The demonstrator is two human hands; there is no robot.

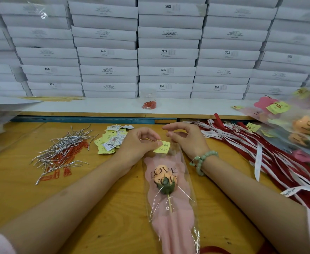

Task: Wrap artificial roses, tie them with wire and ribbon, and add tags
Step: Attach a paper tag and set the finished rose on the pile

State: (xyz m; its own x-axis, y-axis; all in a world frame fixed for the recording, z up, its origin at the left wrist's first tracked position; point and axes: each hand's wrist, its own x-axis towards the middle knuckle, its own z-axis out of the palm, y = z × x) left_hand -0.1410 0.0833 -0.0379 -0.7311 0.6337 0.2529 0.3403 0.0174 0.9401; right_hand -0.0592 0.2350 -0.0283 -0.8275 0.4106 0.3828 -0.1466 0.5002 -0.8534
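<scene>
A wrapped artificial rose (166, 182) lies lengthwise on the wooden table (113, 208), orange bloom inside a clear sleeve with pink paper printed "LOVE YOU", stem toward me. My left hand (141, 143) pinches a yellow tag (162, 147) against the sleeve's far end. Just right of it, my right hand (183, 138) hovers with thumb and forefinger pinched together; something small may sit between them, too small to tell. A green bead bracelet circles the right wrist.
Silver wire ties and red paper clips (62, 154) are heaped at left. Loose yellow and white tags (112, 140) lie beside my left hand. Red and white ribbons (260, 154) spread right, finished wrapped roses (304, 125) beyond. Stacked white boxes (167, 52) wall the back shelf.
</scene>
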